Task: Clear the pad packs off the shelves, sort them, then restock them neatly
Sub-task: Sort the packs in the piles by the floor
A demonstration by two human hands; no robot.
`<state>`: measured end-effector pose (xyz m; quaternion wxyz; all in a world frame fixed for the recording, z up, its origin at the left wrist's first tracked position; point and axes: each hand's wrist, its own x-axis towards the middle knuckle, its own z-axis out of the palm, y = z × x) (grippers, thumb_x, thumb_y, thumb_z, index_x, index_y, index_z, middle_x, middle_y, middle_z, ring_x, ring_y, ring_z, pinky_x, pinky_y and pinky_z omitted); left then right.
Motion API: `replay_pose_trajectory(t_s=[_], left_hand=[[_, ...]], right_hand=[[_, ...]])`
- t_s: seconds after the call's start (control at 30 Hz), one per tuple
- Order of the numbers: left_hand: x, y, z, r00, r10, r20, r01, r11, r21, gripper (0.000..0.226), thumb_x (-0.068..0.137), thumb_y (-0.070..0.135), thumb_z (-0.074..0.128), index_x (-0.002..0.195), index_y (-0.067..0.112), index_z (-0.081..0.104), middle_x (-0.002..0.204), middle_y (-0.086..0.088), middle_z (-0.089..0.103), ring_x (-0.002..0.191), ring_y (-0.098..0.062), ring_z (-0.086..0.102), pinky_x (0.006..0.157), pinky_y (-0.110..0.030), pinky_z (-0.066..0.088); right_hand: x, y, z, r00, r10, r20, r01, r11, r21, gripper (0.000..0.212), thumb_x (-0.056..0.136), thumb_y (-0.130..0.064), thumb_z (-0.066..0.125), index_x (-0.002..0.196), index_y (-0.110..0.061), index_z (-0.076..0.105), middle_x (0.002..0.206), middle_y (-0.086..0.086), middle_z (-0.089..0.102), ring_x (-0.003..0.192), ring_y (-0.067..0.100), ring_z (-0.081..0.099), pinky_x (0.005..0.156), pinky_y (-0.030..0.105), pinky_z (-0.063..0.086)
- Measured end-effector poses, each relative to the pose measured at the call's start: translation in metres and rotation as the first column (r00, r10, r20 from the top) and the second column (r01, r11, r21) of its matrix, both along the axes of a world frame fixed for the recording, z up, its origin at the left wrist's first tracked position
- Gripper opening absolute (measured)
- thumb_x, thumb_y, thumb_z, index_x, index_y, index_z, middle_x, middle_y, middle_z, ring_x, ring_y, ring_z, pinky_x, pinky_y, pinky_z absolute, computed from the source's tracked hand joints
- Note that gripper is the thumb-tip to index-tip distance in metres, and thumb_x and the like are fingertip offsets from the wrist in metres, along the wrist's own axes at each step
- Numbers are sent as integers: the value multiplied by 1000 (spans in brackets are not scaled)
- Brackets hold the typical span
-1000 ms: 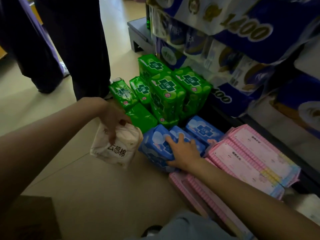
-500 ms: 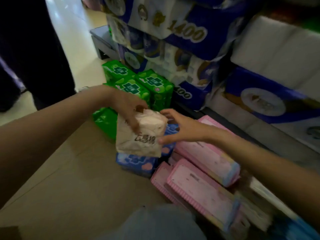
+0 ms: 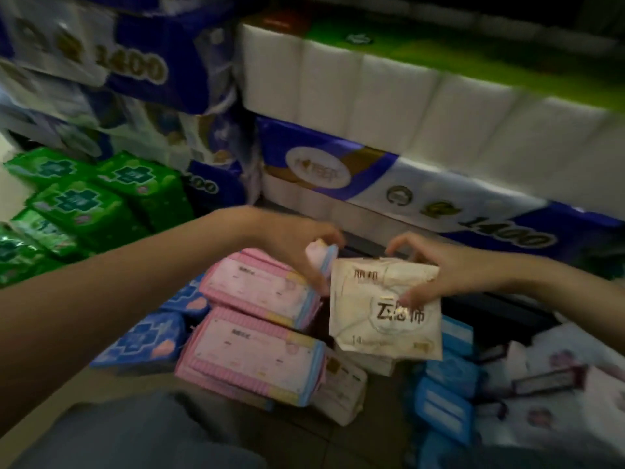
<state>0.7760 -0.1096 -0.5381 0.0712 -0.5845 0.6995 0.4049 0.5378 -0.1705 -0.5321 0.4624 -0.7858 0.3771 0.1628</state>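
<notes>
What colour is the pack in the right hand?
Cream-white pack with dark lettering, pinched by the right hand; the head view shows it.

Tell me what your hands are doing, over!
Right hand holding cream pack. Left hand pinching small pink pack. Pink packs stacked just below, nothing blocking.

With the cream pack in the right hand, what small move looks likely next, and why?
Probably lowering the cream pack onto the similar cream packs lying just beneath it. The right hand pinches its top edge, holding it above that pile, and the green packs, blue packs and pink packs already sit grouped by colour. The left hand grips a small pink-and-blue pack.
</notes>
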Motion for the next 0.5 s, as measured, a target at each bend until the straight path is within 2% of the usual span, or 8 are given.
replay_pose_trajectory(t_s=[0.07,0.13,0.2,0.27,0.33,0.4,0.47,0.5], left_hand=[[-6,5,-24,959,-123,254,108,992,72,86,74,45,73,143,32,24,149,4,28,135,-19,29,110,-44,29],[-11,8,-42,883,-209,420,188,978,90,88,74,48,72,145,30,23,149,0,26,134,-23,28,109,-45,30],[-13,8,-52,831,-249,497,253,966,62,88,75,49,71,145,27,23,149,-2,26,133,-24,28,107,-44,32],[-14,10,-59,810,-250,530,276,961,30,88,76,47,72,146,24,23,149,-3,25,133,-25,28,107,-44,33],[-18,16,-66,808,-224,545,261,965,9,90,75,43,73,146,22,21,150,-4,23,133,-26,29,107,-45,33],[-23,23,-69,802,-209,560,254,967,-3,97,74,43,75,147,19,16,152,-5,18,135,-28,26,107,-46,34],[-25,29,-70,799,-195,569,239,971,-3,104,72,45,76,148,18,10,154,-5,9,138,-30,20,107,-48,34],[-25,31,-70,803,-182,568,224,975,-4,105,72,45,76,148,18,8,155,-5,6,139,-30,17,107,-49,33]], right_hand=[[-11,7,-14,998,58,-37,-58,998,-2,62,70,-39,80,115,-36,37,113,-2,55,95,12,62,79,29,55],[-10,19,-35,985,141,-97,-158,969,-189,55,73,-45,75,110,-32,36,109,-3,50,91,10,53,76,28,50],[-6,37,-55,985,137,-108,-163,940,-299,49,72,-51,73,99,-37,35,101,-5,44,87,10,46,73,28,44],[-7,50,-69,986,138,-93,-163,915,-369,48,69,-53,71,93,-40,31,100,-7,38,87,13,45,71,30,45],[-14,53,-79,962,213,-168,-270,823,-501,52,69,-56,65,104,-37,32,103,-6,32,91,13,42,69,29,42],[-23,57,-89,931,276,-238,-363,671,-646,59,71,-65,51,116,-32,33,108,0,34,97,17,38,76,31,40],[-28,57,-101,912,311,-267,-398,520,-756,61,69,-68,41,112,-25,39,100,6,48,92,23,46,76,36,46],[-28,56,-106,913,306,-269,-392,475,-788,60,69,-68,40,108,-22,42,94,8,53,87,25,51,73,38,49]])
